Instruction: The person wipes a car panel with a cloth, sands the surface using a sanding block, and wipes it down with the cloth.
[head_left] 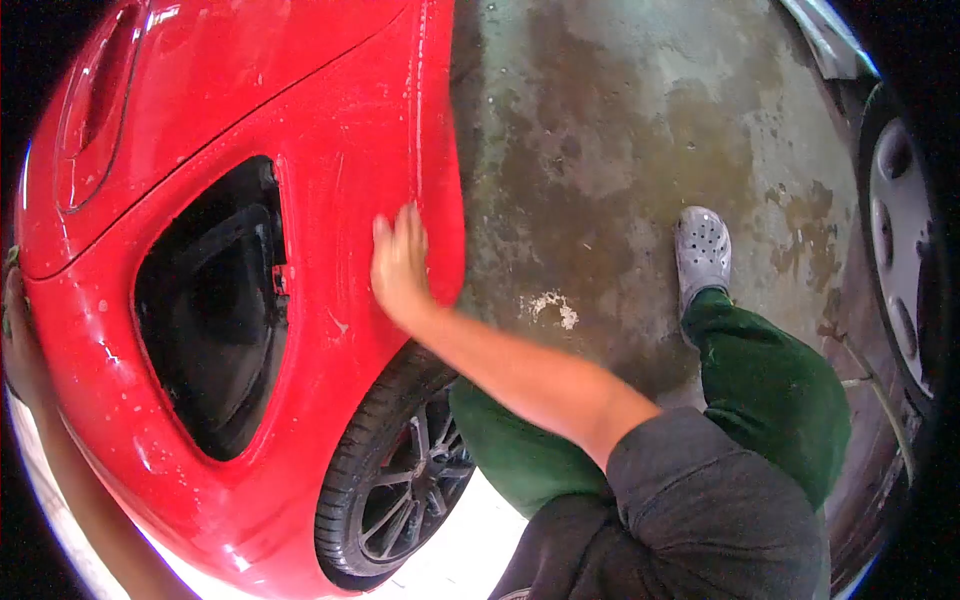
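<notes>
My right hand (400, 265) lies against the red fender (330, 240) of a car, above the front wheel, with its fingers stretched out and slightly apart. I see nothing held in it, though motion blurs it a little and its palm is hidden. My left hand (16, 300) is at the far left rim of the view, by the front edge of the red bodywork. It is dark and partly cut off, so its fingers cannot be made out. Between the hands lies a black headlight opening (215, 310) in the bodywork. Pale streaks and specks mark the red paint.
Below my right forearm is the car's front wheel (415, 480), with a black tyre and dark spokes. A wet, stained concrete floor (600, 130) runs alongside. My foot in a grey clog (703, 250) stands on it. Another vehicle's wheel (900, 240) is at the right.
</notes>
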